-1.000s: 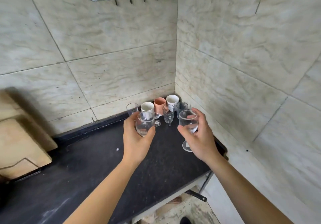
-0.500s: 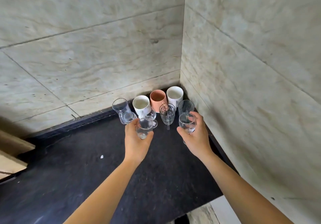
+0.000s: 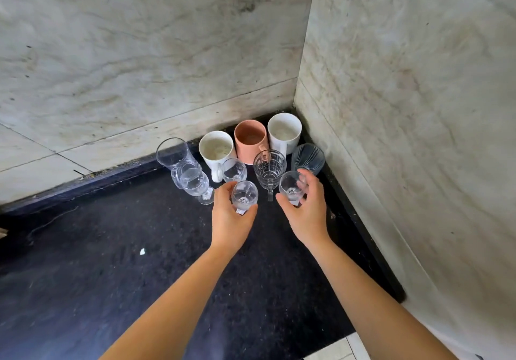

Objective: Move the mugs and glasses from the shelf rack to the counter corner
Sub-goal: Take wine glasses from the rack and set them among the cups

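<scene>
Mugs and glasses crowd the corner of the black speckled stone desk (image 3: pixel 139 290), with a salmon-pink cylindrical ceramic mug (image 3: pixel 250 140) at the back. Directly in front of that pink mug, nearest the person, the left hand (image 3: pixel 231 220) grips a clear round-bowled stemmed glass (image 3: pixel 245 195), thumb and fingers curled round the bowl; whether its foot touches the desk cannot be told. In front and to the right of the pink mug, the right hand (image 3: pixel 305 214) wraps round a second clear stemmed glass (image 3: pixel 291 188), its fingertips blurred. A white handled ceramic mug (image 3: pixel 216 147) stands just left of the pink mug, and a second white ceramic mug (image 3: pixel 284 132) just right of it. Just in front of the pink mug stands a clear ribbed glass tankard (image 3: pixel 269 168), to its right-front a dark-striped glass tumbler (image 3: pixel 308 158), and well to its left a tall plain clear glass (image 3: pixel 171 153).
</scene>
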The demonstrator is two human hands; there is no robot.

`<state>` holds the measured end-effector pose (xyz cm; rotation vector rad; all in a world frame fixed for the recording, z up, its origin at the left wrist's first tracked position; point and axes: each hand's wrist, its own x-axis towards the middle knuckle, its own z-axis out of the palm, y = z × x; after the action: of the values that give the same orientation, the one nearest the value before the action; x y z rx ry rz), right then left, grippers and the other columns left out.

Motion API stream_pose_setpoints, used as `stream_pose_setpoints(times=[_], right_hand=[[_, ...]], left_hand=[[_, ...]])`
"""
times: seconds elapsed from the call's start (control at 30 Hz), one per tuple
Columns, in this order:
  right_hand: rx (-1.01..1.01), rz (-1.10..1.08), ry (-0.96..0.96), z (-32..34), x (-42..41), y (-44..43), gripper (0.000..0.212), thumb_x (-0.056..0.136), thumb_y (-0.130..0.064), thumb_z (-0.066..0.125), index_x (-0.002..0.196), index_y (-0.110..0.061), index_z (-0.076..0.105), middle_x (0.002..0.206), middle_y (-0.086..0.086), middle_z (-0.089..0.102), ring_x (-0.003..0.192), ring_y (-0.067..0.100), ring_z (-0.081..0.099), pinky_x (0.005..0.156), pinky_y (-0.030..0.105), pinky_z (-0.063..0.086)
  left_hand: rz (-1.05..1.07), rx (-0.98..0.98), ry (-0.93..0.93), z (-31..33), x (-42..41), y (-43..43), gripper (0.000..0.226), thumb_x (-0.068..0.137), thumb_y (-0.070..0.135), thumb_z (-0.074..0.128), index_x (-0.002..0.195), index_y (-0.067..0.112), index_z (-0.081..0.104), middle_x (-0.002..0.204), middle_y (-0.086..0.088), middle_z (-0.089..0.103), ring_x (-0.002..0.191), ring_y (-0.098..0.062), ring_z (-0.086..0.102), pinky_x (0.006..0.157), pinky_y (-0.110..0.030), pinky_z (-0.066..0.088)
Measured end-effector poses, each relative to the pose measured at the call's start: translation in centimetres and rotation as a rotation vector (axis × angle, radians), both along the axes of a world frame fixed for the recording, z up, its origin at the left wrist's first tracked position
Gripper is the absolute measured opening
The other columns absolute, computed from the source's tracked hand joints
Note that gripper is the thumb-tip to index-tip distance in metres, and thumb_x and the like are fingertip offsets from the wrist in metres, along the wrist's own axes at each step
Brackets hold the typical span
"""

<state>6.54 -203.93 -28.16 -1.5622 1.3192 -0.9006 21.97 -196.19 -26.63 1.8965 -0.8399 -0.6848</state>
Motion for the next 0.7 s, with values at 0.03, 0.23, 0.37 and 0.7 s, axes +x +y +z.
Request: stream_pose_setpoints(times=[0.03, 0.23, 0.37, 0.7], right_hand=[[-0.002, -0.002, 0.006, -0.3, 0.1, -0.1, 0.068, 0.077, -0.041, 0.077, 0.128, -0.066, 0.039, 0.126, -0.043, 0.04, 0.123, 0.008, 0.055, 0.101, 0.045, 0.053], [0.019, -0.009, 0.066, -1.6, -0.1, -0.3, 0.07, 0.083, -0.028, 0.082, 0.142, -0.033, 0.044, 0.132, -0.015, 0.047, 0.126, 0.012, 0.055, 0.1, 0.046, 0.054], [-0.002, -0.014, 0.12, -1.3, 0.2, 0.0, 0.072, 0.085, -0.021, 0.08, 0.146, -0.023, 0.043, 0.135, -0.007, 0.049, 0.127, 0.017, 0.056, 0.099, 0.045, 0.055], [0.065, 0.074, 0.351, 2.7, -0.3, 0.1, 0.091, 0.085, -0.033, 0.079, 0.158, -0.021, 0.025, 0.155, 0.004, 0.04, 0.14, 0.022, 0.044, 0.106, 0.03, 0.04]], left_hand=[[-0.001, 0.003, 0.002, -0.2, 0.0, -0.1, 0.058, 0.076, 0.019, 0.082, 0.122, 0.028, 0.048, 0.117, 0.015, 0.054, 0.11, 0.001, 0.056, 0.094, -0.041, 0.054], [-0.006, -0.005, 0.033, -1.0, -0.1, -0.3, 0.062, 0.077, 0.02, 0.082, 0.128, 0.024, 0.048, 0.125, 0.01, 0.056, 0.111, 0.007, 0.055, 0.091, -0.027, 0.054], [-0.012, -0.003, 0.034, -1.1, -0.1, -0.2, 0.062, 0.077, 0.019, 0.083, 0.127, 0.026, 0.046, 0.125, 0.006, 0.054, 0.111, 0.002, 0.056, 0.086, -0.019, 0.053], [-0.129, 0.091, -0.133, 1.8, 1.6, 0.6, 0.07, 0.08, 0.027, 0.079, 0.139, 0.019, 0.041, 0.135, 0.0, 0.049, 0.12, -0.017, 0.052, 0.096, -0.034, 0.049]])
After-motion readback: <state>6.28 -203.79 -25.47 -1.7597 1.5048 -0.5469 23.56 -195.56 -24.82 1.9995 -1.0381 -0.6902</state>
